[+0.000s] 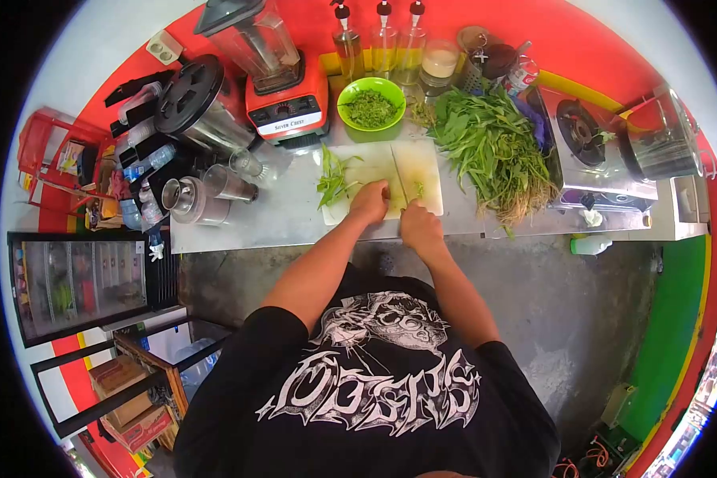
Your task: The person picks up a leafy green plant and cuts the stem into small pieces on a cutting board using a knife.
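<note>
A white cutting board lies at the front edge of the metal counter. My right hand is closed around the handle of a knife, whose blade points away from me across the board. Just left of the blade, my left hand is closed with its fingers curled over a bunch of leafy greens. The leaves spread out past the board's left side; the stems under my fingers are mostly hidden. A few cut green bits lie right of the blade.
Behind the board stands a green bowl of chopped greens. A large heap of leafy greens lies to the right, beside a gas stove. A red blender, a steel container and glass jars stand left. Pump bottles line the back.
</note>
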A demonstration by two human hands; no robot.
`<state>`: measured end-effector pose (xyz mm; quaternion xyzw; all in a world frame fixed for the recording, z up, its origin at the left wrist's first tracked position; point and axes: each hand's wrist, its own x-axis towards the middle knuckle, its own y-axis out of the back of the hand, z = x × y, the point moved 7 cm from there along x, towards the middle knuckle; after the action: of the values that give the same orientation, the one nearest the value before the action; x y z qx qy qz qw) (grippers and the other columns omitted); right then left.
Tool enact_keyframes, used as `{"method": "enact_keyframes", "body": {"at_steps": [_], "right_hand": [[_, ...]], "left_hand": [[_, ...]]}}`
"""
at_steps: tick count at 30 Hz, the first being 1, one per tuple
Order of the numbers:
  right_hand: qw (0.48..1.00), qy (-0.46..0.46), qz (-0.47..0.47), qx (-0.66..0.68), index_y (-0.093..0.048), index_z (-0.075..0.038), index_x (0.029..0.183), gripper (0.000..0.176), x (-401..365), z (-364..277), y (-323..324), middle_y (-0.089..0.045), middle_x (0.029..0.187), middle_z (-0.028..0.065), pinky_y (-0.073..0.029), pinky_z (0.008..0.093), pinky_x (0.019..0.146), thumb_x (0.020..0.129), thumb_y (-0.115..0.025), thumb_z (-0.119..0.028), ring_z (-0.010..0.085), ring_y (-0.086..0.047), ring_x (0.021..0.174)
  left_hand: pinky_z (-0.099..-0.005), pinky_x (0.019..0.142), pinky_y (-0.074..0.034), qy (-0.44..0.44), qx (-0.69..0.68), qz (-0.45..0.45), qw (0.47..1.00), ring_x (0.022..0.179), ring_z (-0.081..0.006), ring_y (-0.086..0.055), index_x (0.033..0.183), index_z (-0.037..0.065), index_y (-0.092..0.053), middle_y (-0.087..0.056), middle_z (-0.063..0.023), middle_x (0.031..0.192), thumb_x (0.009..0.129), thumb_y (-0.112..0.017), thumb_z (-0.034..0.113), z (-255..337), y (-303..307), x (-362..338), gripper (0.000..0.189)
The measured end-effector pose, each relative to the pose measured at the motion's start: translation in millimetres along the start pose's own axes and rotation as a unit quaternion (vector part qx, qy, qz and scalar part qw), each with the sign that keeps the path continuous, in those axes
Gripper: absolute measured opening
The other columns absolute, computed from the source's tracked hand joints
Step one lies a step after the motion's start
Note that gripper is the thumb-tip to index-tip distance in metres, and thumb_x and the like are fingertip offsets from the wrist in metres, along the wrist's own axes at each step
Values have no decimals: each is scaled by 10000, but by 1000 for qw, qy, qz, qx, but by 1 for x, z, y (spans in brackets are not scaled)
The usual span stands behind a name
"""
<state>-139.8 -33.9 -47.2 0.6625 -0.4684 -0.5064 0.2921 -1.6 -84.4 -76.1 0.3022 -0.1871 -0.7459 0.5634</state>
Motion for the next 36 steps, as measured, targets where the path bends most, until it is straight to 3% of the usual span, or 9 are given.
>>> {"method": "enact_keyframes", "body": {"at_steps": [14, 16, 19, 23, 26, 29, 32, 34, 36], "right_hand": [[996, -55, -27, 57, -514, 35, 1164, 418, 5, 0, -13, -691, 1058, 277, -537, 516, 869, 1015, -497, -355, 445, -681, 998], [999, -36, -6, 30, -516, 39, 1167, 417, 7, -1, -8, -692, 1055, 280, -532, 522, 877, 1010, -491, -347, 452, -677, 1004], [999, -19, -8, 41, -519, 35, 1164, 405, 11, -1, -13, -693, 1040, 284, -533, 522, 876, 1005, -486, -335, 451, -679, 1000], [998, -44, -8, 51, -520, 28, 1160, 396, 12, 1, -18, -695, 1037, 284, -533, 521, 871, 1003, -481, -333, 449, -680, 997], [1000, -12, -3, 15, -519, 27, 1149, 386, 12, -3, -10, -693, 1039, 288, -534, 520, 867, 1008, -475, -330, 448, -683, 990], [999, -10, -15, 33, -515, 29, 1135, 382, 7, -10, -10, -693, 1034, 289, -535, 521, 864, 1010, -478, -329, 451, -684, 984], [998, -49, -13, 47, -512, 29, 1130, 376, 9, -2, -15, -693, 1029, 290, -537, 523, 858, 1011, -484, -326, 449, -687, 976], [1000, -15, -5, 18, -512, 30, 1132, 367, 10, -6, -11, -693, 1039, 290, -538, 525, 852, 1012, -483, -316, 448, -687, 980], [1000, -16, -7, 22, -513, 29, 1134, 360, 2, -7, -7, -694, 1038, 287, -540, 522, 850, 1012, -482, -309, 447, -687, 981]], "left_hand": [[-430, 773, -528, -24, 3, -23, 999, 880, -338, -682, 886, 10, -606, -708, -161, 876, 782, -638, 11, -2, -6, 6, 109], [-432, 773, -528, 8, 16, -21, 1000, 876, -344, -680, 884, 10, -609, -706, -163, 876, 783, -647, 20, -4, -5, 7, 108], [-437, 765, -529, -27, 37, -5, 999, 865, -350, -681, 898, 18, -621, -709, -164, 885, 783, -651, 26, 1, -2, 6, 119], [-444, 767, -528, -16, 20, -29, 999, 870, -359, -678, 904, 24, -625, -707, -167, 884, 785, -652, 31, -5, -8, 9, 122], [-448, 770, -525, 5, 20, -22, 1000, 873, -367, -673, 902, 28, -627, -706, -167, 877, 786, -647, 34, -7, -8, 9, 118], [-444, 763, -528, -27, 71, 19, 997, 867, -359, -676, 902, 27, -635, -705, -172, 887, 784, -645, 36, -12, -8, 10, 119], [-459, 796, -518, 4, 0, -36, 999, 912, -365, -660, 895, 25, -631, -694, -178, 909, 785, -650, 43, 10, 4, -1, 113], [-453, 795, -517, 19, 3, -35, 999, 905, -365, -661, 882, 23, -627, -698, -168, 900, 783, -650, 39, 0, -4, 1, 103], [-445, 782, -519, -16, 39, 6, 999, 888, -357, -666, 871, 23, -628, -700, -163, 884, 778, -653, 33, 1, 0, 4, 97]]}}
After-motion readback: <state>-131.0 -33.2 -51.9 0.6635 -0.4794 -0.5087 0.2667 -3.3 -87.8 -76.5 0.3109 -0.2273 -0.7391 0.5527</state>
